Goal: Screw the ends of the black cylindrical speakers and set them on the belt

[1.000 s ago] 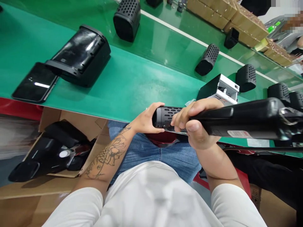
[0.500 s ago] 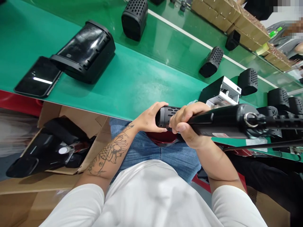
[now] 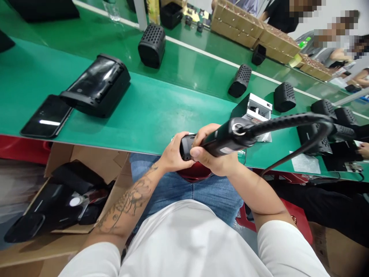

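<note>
My right hand (image 3: 215, 159) is wrapped round the body of a black corded power tool (image 3: 227, 136), whose thick cable (image 3: 300, 123) loops away to the right. My left hand (image 3: 173, 156) cups the tool's slotted front end (image 3: 186, 148) at the near edge of the green bench (image 3: 161, 115). Under both hands, over my lap, sits a dark red part (image 3: 194, 173), mostly hidden.
On the bench lie a large black housing (image 3: 96, 86), a flat black panel (image 3: 46, 117), a white-and-black box (image 3: 255, 109) and several perforated black speaker shells (image 3: 152, 44). An open carton of black parts (image 3: 57, 200) sits lower left. Other people work at the far right behind cardboard trays (image 3: 253, 32).
The tool has swung from lying flat to the right to pointing its rear end up at the camera. Both hands have shifted slightly left and lower, and my view has tilted up.
</note>
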`<act>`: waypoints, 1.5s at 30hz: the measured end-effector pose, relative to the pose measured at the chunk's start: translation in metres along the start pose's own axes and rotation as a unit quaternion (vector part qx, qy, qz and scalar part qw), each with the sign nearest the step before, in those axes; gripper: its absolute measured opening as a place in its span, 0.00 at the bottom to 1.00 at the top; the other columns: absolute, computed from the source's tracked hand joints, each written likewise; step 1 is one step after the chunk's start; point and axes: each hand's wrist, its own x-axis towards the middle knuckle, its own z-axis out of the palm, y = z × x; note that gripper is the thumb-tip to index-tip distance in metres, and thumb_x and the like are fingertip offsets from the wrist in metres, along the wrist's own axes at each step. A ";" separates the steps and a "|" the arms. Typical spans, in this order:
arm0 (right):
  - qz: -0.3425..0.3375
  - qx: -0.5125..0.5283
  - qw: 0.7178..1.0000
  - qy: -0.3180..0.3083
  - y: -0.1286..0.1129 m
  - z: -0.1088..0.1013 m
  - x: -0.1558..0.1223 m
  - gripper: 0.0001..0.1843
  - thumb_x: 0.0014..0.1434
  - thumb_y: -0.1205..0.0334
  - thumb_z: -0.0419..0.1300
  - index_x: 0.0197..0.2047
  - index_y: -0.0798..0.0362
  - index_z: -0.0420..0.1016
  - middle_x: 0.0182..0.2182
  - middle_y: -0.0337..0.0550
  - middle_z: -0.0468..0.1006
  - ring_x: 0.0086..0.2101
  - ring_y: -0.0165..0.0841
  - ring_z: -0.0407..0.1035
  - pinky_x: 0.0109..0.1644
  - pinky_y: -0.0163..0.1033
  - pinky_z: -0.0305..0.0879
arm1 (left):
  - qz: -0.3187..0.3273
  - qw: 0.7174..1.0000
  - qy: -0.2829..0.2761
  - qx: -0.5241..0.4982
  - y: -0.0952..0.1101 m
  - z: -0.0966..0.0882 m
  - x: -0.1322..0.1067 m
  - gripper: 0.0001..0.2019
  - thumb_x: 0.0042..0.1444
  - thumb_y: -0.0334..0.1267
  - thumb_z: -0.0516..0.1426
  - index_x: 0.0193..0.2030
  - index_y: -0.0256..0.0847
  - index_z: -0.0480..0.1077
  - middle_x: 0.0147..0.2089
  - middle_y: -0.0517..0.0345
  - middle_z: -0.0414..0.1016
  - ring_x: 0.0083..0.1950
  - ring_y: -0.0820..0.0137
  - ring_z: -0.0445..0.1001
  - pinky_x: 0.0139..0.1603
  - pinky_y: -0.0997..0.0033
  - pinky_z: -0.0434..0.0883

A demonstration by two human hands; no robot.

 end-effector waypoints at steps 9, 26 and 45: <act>-0.097 -0.186 0.902 0.378 -0.002 -0.167 0.008 0.17 0.68 0.49 0.86 0.40 0.43 0.85 0.24 0.29 0.80 0.21 0.32 0.75 0.28 0.42 0.77 | 0.040 0.998 0.050 0.001 0.075 0.027 -0.097 0.41 0.82 0.49 0.65 0.94 0.47 0.56 0.89 0.21 0.67 0.59 0.50 0.93 0.57 0.47 0.94; -0.110 -0.127 0.899 0.405 -0.010 -0.189 -0.041 0.21 0.65 0.43 0.85 0.43 0.40 0.79 0.23 0.25 0.74 0.19 0.34 0.71 0.27 0.45 0.79 | 0.192 0.917 -0.208 0.280 0.084 -0.012 0.101 0.46 0.60 0.48 0.80 0.81 0.27 0.79 0.64 0.23 0.86 0.65 0.32 0.85 0.85 0.25 0.72; -0.068 -0.050 0.973 0.214 -0.001 -0.120 -0.055 0.20 0.71 0.50 0.85 0.38 0.42 0.79 0.21 0.28 0.80 0.16 0.31 0.71 0.26 0.39 0.81 | 0.082 0.934 -0.198 0.285 0.086 -0.008 0.097 0.50 0.67 0.56 0.77 0.88 0.31 0.71 0.70 0.25 0.81 0.69 0.31 0.79 0.72 0.37 0.73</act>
